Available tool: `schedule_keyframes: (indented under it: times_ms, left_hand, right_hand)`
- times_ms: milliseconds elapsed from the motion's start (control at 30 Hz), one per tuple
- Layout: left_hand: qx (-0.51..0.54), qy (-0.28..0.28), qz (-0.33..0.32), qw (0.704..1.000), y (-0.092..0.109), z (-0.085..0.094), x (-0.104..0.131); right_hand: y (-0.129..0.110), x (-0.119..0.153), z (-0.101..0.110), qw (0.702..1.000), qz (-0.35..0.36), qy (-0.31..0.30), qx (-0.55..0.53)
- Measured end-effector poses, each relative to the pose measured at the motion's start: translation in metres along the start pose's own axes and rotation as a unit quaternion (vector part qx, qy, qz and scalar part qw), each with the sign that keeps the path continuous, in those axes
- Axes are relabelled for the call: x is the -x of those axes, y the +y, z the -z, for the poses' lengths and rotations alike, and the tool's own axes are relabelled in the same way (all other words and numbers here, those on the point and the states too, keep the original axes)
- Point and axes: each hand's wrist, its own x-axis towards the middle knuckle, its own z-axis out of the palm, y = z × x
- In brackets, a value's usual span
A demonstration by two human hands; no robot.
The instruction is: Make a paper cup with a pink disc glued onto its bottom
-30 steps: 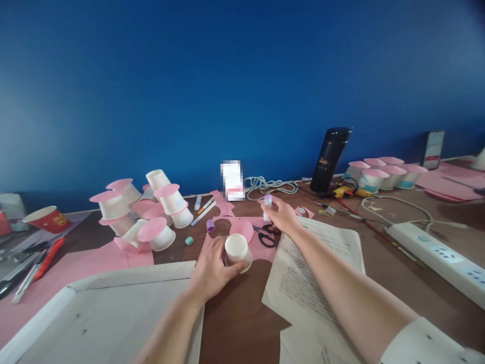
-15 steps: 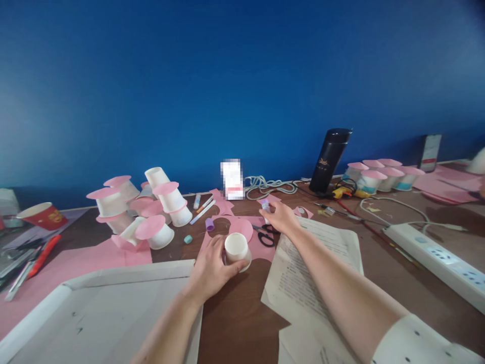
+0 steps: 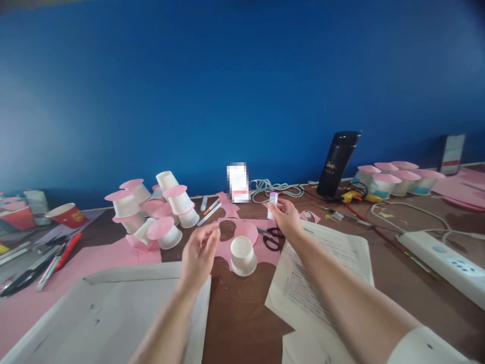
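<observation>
My right hand (image 3: 287, 218) grips a small glue stick (image 3: 272, 205) with a purple end, held upright above the table. My left hand (image 3: 200, 253) is raised left of a white paper cup (image 3: 243, 256), its fingers curled together; what they hold, if anything, is hidden. The cup stands alone on the brown table, not touched by either hand. Behind it a pink paper circle (image 3: 246, 232) lies on a cut pink sheet (image 3: 223, 247). Black-handled scissors (image 3: 271, 239) rest on that sheet, near my right wrist.
Stacked white cups with pink discs (image 3: 178, 202) stand at the left. A white board (image 3: 132, 303) lies front left, printed paper (image 3: 314, 278) under my right forearm. At the right are a black bottle (image 3: 337, 164), more cups (image 3: 405, 182) and a power strip (image 3: 447, 260).
My left hand has let go of the cup and moved left and up. My right hand has lifted the glue stick slightly. The purple cap is no longer visible on the table. The view has shifted left.
</observation>
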Motion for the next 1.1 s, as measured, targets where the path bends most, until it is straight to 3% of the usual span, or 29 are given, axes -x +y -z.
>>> schedule_keyframes:
  times_ms: [67, 100, 200, 267, 367, 433, 500, 533, 600, 667, 733, 833, 1100]
  left_hand:
    - [-0.076, 0.049, 0.046, 0.995, 0.001, 0.005, -0.015]
    - [-0.116, 0.047, 0.055, 0.991, 0.000, 0.006, -0.024]
    - [-0.228, -0.010, 0.056, 0.972, -0.004, 0.000, -0.053]
    - [-0.279, -0.048, 0.112, 0.952, -0.008, -0.009, -0.071]
    - [-0.283, -0.087, 0.191, 0.936, -0.018, -0.020, -0.089]
    - [-0.256, -0.073, 0.216, 0.939, -0.023, -0.023, -0.093]
    - [-0.211, -0.055, 0.206, 0.954, -0.026, -0.023, -0.092]
    - [-0.109, -0.027, 0.193, 0.975, -0.027, -0.023, -0.089]
    - [-0.012, -0.023, 0.181, 0.983, -0.025, -0.024, -0.080]
    - [0.259, -0.018, 0.203, 0.944, -0.022, -0.027, -0.069]
    - [0.402, -0.019, 0.214, 0.890, -0.017, -0.032, -0.059]
    - [0.463, -0.042, 0.207, 0.861, -0.013, -0.040, -0.048]
    - [0.480, -0.074, 0.173, 0.857, -0.008, -0.052, -0.044]
  right_hand:
    - [-0.001, 0.002, -0.003, 0.999, -0.017, 0.010, -0.047]
    - [-0.001, 0.003, -0.004, 0.998, -0.020, 0.012, -0.066]
    - [0.000, 0.004, -0.006, 0.995, 0.010, 0.007, -0.101]
    - [0.001, 0.006, -0.007, 0.992, 0.030, 0.003, -0.122]
    - [0.000, 0.009, -0.011, 0.983, 0.052, -0.011, -0.175]
    - [-0.004, 0.012, -0.014, 0.971, 0.056, -0.031, -0.231]
    - [-0.010, 0.015, -0.019, 0.953, 0.045, -0.061, -0.293]
    - [-0.013, 0.017, -0.021, 0.943, 0.037, -0.073, -0.322]
    - [-0.020, 0.021, -0.026, 0.920, 0.023, -0.108, -0.377]
    - [-0.025, 0.025, -0.029, 0.902, 0.010, -0.137, -0.410]
    - [-0.028, 0.030, -0.031, 0.890, 0.006, -0.161, -0.425]
    - [-0.029, 0.035, -0.032, 0.890, 0.003, -0.173, -0.422]
    - [-0.026, 0.039, -0.036, 0.901, -0.013, -0.146, -0.410]
